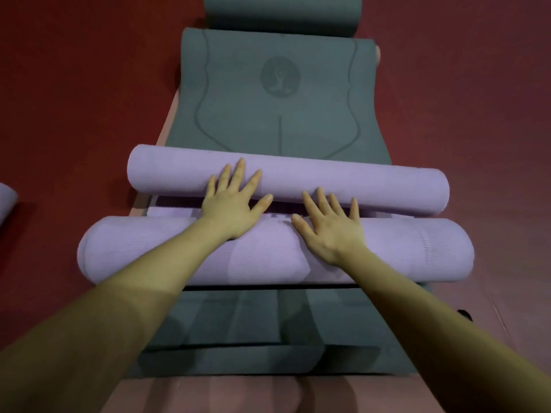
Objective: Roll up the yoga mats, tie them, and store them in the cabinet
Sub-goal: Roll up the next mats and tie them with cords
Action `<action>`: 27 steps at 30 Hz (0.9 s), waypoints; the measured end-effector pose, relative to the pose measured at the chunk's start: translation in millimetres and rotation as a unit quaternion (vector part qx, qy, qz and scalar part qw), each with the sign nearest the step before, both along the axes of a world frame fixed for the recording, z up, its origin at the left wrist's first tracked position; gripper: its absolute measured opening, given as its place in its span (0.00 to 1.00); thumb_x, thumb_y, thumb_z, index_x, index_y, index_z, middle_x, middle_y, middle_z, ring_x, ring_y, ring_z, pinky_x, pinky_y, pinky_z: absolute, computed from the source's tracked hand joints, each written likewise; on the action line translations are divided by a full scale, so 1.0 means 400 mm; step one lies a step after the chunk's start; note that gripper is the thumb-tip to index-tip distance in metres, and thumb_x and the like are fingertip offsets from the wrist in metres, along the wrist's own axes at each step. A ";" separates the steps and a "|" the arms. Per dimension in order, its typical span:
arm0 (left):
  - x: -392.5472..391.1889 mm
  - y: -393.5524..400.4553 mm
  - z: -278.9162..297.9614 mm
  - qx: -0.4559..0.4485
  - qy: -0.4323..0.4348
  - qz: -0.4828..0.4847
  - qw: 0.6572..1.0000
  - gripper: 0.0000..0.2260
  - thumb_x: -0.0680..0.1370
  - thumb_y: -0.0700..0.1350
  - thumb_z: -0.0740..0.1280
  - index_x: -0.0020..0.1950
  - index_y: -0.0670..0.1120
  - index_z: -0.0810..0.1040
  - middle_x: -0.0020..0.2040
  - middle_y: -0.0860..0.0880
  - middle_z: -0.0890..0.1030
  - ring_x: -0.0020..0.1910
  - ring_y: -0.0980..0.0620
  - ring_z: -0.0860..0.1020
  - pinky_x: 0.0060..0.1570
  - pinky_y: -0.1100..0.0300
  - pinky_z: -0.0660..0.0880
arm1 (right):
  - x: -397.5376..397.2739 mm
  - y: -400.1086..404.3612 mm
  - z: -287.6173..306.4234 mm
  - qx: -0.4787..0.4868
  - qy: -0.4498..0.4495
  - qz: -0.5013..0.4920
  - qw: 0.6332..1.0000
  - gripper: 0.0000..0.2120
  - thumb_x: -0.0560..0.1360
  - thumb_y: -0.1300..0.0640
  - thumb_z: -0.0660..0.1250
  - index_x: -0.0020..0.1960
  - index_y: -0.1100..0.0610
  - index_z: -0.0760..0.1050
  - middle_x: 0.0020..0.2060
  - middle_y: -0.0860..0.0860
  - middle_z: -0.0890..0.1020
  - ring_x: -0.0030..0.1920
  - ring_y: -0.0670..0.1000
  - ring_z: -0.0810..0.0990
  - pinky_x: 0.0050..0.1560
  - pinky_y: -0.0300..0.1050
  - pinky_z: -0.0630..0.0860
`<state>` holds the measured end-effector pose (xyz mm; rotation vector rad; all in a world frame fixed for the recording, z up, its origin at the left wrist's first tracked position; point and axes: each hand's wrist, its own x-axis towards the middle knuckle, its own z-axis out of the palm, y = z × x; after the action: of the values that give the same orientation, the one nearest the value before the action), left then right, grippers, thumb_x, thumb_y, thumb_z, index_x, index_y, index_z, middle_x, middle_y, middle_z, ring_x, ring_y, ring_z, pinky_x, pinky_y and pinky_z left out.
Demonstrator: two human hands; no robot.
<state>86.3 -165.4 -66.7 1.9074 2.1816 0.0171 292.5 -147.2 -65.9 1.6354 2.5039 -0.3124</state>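
Red floor (74,84) flanks purple rolls (387,251) under both flat hands (331,231), perhaps one mat

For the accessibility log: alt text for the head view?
Both hands, left hand and right hand, press flat with spread fingers on two purple mat rolls, which lie across an unrolled grey-green yoga mat on a red floor.

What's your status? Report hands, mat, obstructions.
Left hand and right hand open, flat on purple rolls. Green mat underneath, unrolled. No tie visible.
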 end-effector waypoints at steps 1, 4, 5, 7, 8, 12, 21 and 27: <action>-0.005 0.006 0.001 0.009 -0.010 0.009 1.000 0.29 0.79 0.65 0.48 0.78 0.56 0.47 0.78 0.50 0.39 0.77 0.49 0.40 0.74 0.48 0.40 | -0.010 0.023 0.000 -0.013 -0.004 -0.009 1.000 0.34 0.76 0.32 0.38 0.78 0.45 0.42 0.78 0.51 0.44 0.78 0.53 0.45 0.73 0.63 0.37; -0.021 0.016 -0.002 0.036 -0.017 0.021 0.999 0.32 0.78 0.67 0.46 0.78 0.52 0.51 0.79 0.48 0.44 0.77 0.49 0.43 0.74 0.50 0.42 | -0.029 0.078 -0.001 -0.026 -0.005 -0.033 0.999 0.34 0.77 0.31 0.42 0.78 0.43 0.40 0.78 0.52 0.40 0.78 0.53 0.43 0.73 0.63 0.38; -0.020 0.010 -0.002 0.052 -0.010 0.007 0.999 0.35 0.76 0.68 0.44 0.78 0.51 0.54 0.79 0.48 0.47 0.77 0.48 0.46 0.74 0.50 0.44 | -0.033 0.095 -0.003 -0.026 0.000 -0.039 0.999 0.34 0.77 0.31 0.42 0.78 0.43 0.40 0.78 0.51 0.39 0.78 0.53 0.42 0.73 0.63 0.38; -0.006 -0.016 -0.011 0.073 0.003 -0.046 0.996 0.37 0.73 0.67 0.41 0.76 0.49 0.61 0.78 0.46 0.56 0.76 0.44 0.55 0.73 0.48 0.52 | -0.043 0.126 -0.008 -0.025 0.014 -0.046 0.999 0.34 0.77 0.32 0.43 0.78 0.44 0.40 0.78 0.51 0.38 0.77 0.52 0.41 0.73 0.63 0.38; 0.007 -0.034 -0.026 0.079 0.017 -0.073 0.994 0.36 0.74 0.65 0.43 0.74 0.47 0.66 0.76 0.45 0.61 0.74 0.41 0.61 0.71 0.46 0.58 | -0.047 0.138 -0.010 -0.024 0.020 -0.048 0.998 0.33 0.78 0.33 0.43 0.78 0.44 0.40 0.77 0.51 0.38 0.77 0.52 0.41 0.73 0.62 0.37; 0.043 -0.046 -0.026 0.041 0.059 -0.044 0.996 0.33 0.76 0.62 0.42 0.74 0.48 0.66 0.74 0.45 0.66 0.70 0.38 0.66 0.67 0.42 0.62 | -0.057 0.169 -0.015 -0.006 0.047 -0.054 0.997 0.32 0.79 0.36 0.45 0.78 0.45 0.41 0.78 0.52 0.39 0.77 0.53 0.41 0.74 0.58 0.36; -0.008 0.103 -0.016 -0.013 0.029 -0.012 0.999 0.30 0.79 0.64 0.46 0.78 0.54 0.48 0.79 0.47 0.46 0.77 0.48 0.44 0.74 0.45 0.42 | -0.077 0.118 -0.024 0.105 0.038 -0.069 0.991 0.29 0.80 0.39 0.41 0.78 0.49 0.52 0.77 0.54 0.57 0.76 0.56 0.55 0.72 0.60 0.37; -0.015 0.141 -0.008 0.043 0.031 0.001 0.999 0.29 0.80 0.62 0.47 0.78 0.53 0.52 0.79 0.48 0.47 0.77 0.48 0.44 0.74 0.46 0.41 | -0.087 0.088 -0.024 0.105 0.025 -0.063 0.992 0.36 0.74 0.35 0.33 0.78 0.46 0.52 0.78 0.52 0.55 0.77 0.57 0.50 0.71 0.64 0.40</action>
<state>80.2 -109.1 -69.8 1.9771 2.2588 0.0536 257.7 -112.2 -75.3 1.8919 2.5486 -0.1059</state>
